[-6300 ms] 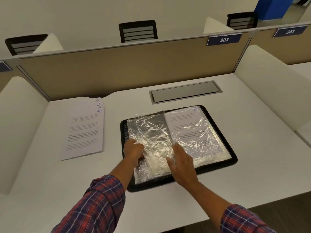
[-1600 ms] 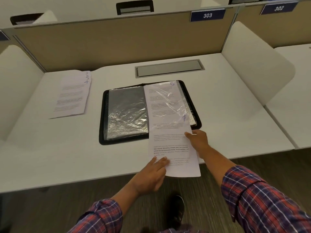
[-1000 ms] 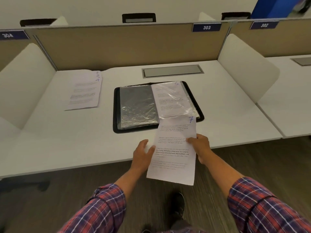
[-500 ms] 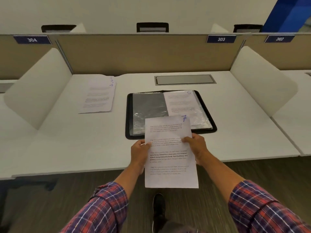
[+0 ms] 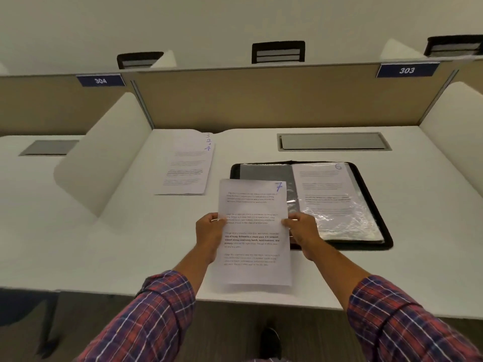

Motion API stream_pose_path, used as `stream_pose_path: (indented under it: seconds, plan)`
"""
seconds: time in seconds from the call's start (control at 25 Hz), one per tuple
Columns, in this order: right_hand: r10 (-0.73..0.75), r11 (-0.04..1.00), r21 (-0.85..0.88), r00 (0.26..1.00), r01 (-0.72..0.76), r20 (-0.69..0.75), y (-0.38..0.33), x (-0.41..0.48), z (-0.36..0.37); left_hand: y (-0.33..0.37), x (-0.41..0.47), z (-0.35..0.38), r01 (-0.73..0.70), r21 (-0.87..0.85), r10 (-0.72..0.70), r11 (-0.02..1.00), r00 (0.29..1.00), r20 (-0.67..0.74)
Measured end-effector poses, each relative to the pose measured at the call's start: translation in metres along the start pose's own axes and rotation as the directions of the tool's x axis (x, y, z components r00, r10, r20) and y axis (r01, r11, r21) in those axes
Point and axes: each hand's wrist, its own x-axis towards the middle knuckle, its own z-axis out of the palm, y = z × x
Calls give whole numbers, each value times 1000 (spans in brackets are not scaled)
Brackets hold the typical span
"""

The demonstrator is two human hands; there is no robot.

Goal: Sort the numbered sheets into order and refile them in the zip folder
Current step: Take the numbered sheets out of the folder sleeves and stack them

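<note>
I hold a printed sheet marked 7 (image 5: 252, 231) above the desk's near edge. My left hand (image 5: 209, 231) pinches its left edge and my right hand (image 5: 302, 231) pinches its right edge. Behind it the black zip folder (image 5: 366, 178) lies open on the desk, its clear sleeves showing. The right sleeve holds a sheet marked 6 (image 5: 326, 194); the left sleeve looks empty and is partly hidden by the held sheet. A small stack of sheets (image 5: 187, 168), with 3, 2 and 4 written at staggered top corners, lies to the left of the folder.
The white desk (image 5: 130, 244) has a grey cable hatch (image 5: 333, 141) at the back. White side dividers (image 5: 104, 158) and a tan back panel (image 5: 261, 100) wall in the desk. The floor and my shoe show below the desk edge.
Sheet 7 has come fully out of the folder's right sleeve, which now shows sheet 6. Both hands have carried it left, toward the stack of sheets.
</note>
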Motion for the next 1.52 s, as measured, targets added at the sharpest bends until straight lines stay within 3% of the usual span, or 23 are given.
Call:
stream_pose_path:
  seconds: [0.28,0.52,1.04,1.52]
  plan:
    - [-2,996,-85,997,9,77,-24,47,59,25,62,-35,-2,-30,-1,1000,992,-124]
    - [-42,989,-142,999,45,26,-40,82,130,38,123,-77,-12,19,16,1000,978,-207]
    - [-78,961,-270,992,49,-96,-95,189,300,90,323,-158,-50,268,100,962,979,-179]
    - [-97,894,-447,980,10,-172,-96,242,333,92,405,-152,-84,423,154,902,979,-133]
